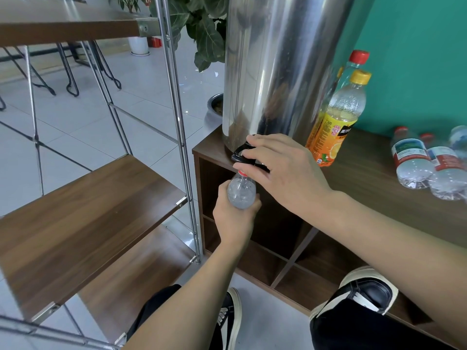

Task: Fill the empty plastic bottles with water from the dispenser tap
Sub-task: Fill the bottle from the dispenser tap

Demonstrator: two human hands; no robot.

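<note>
A tall steel water dispenser point(278, 64) stands on the brown cabinet top point(374, 173). Its black tap point(240, 154) juts over the cabinet's front edge. My right hand point(283, 170) grips the tap, fingers curled over its black lever. Directly under the tap, my left hand point(233, 218) holds a clear plastic bottle point(241, 189) upright by its body, its red-ringed neck just below the spout. The spout and the water flow are hidden by my right fingers. The bottle looks partly filled.
Two capped bottles, an orange-labelled one point(336, 122) and a red-capped one point(355, 61), stand right of the dispenser. Several small water bottles point(414, 160) lie on the cabinet's right side. A metal-framed wooden shelf rack point(88, 210) stands to the left. Open cubbies lie below.
</note>
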